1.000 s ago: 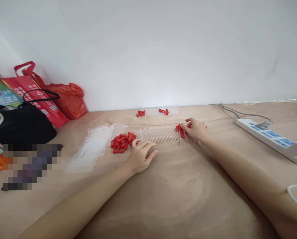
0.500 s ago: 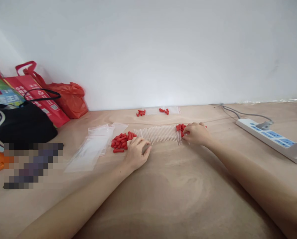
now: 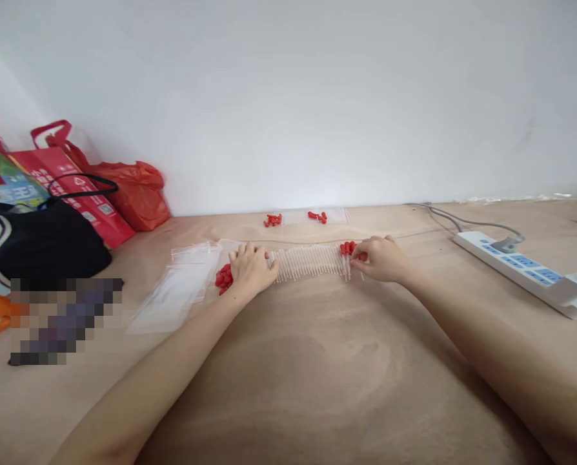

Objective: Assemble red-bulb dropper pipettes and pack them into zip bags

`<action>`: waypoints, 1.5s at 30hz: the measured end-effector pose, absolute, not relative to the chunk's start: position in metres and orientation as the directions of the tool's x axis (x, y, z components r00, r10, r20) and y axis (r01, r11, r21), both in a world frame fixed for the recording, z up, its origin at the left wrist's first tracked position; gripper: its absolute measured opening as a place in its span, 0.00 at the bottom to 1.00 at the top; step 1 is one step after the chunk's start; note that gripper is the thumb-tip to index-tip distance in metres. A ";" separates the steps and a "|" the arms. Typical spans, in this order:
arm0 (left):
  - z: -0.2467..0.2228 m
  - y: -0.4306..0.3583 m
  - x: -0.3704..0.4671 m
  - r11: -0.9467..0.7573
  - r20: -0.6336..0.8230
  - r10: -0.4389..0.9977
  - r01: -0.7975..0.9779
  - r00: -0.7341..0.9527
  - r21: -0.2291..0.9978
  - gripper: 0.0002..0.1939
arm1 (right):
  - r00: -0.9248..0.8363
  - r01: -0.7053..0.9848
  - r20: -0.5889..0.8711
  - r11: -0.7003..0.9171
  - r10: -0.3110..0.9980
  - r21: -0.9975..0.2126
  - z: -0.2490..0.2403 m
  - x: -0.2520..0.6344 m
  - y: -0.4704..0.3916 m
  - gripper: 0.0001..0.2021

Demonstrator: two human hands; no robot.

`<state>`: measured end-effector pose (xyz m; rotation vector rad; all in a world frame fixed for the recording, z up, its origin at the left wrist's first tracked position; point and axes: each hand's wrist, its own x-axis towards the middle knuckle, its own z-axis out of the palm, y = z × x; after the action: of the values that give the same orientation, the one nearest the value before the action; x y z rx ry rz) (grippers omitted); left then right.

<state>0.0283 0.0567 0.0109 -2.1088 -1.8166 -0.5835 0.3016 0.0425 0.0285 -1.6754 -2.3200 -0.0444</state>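
- Pale wall (image 3: 288, 103) rises behind your wooden worktop (image 3: 317, 361), which spreads across the view.
- Your left hand (image 3: 252, 268) is palm down, thumb apart from its bent fingers, over the right part of a pile of red bulbs (image 3: 224, 276); you cannot tell whether anything is held beneath it.
- Clear slim tubes (image 3: 308, 261) lie side by side in a row between your hands.
- At the right end of that row sit red-topped droppers (image 3: 347, 248), with your right hand (image 3: 383, 258) just beside them, its fingers bent inward; whether they grip one is hidden.
- Left of the pile you have flat clear bags (image 3: 172, 290), overlapping.
- Nearer the wall, two small red clusters lie apart, the left (image 3: 272, 220) and the right (image 3: 317, 217).
- Far to your right is a white power strip (image 3: 521, 265); far left, a black bag (image 3: 46, 245) leans before red bags (image 3: 138, 200).
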 end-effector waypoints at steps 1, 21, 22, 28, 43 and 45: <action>0.012 0.061 0.028 -0.133 0.469 0.878 0.990 0.100 0.038 0.13 | -0.287 0.930 0.216 0.326 0.933 -0.171 0.027 0.305 0.045 0.07; 0.010 0.079 0.041 -0.072 0.355 0.932 0.997 0.077 -0.027 0.13 | -0.193 0.956 0.054 0.200 0.980 -0.214 0.011 0.303 0.052 0.08; 0.011 0.079 0.042 -0.078 0.355 0.931 0.997 0.081 -0.024 0.13 | -0.180 0.957 0.053 0.187 0.982 -0.220 0.011 0.304 0.052 0.08; 0.031 0.065 0.046 -0.206 0.352 0.917 0.978 0.187 0.018 0.12 | -0.138 0.929 0.209 0.200 0.968 -0.311 0.026 0.297 0.042 0.05; -0.007 0.010 0.021 -0.781 0.517 0.484 0.615 0.706 -0.108 0.12 | -0.547 0.680 0.422 0.678 0.723 -0.279 -0.014 0.241 0.007 0.13; -0.007 0.010 0.024 -0.785 0.552 0.462 0.610 0.694 -0.110 0.10 | -0.544 0.679 0.438 0.682 0.716 -0.272 -0.017 0.239 0.006 0.10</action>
<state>0.0236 0.0097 -0.0074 -2.6205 -0.8500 -0.7410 0.2388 0.0061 -0.0170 -1.0727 -2.3723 0.0940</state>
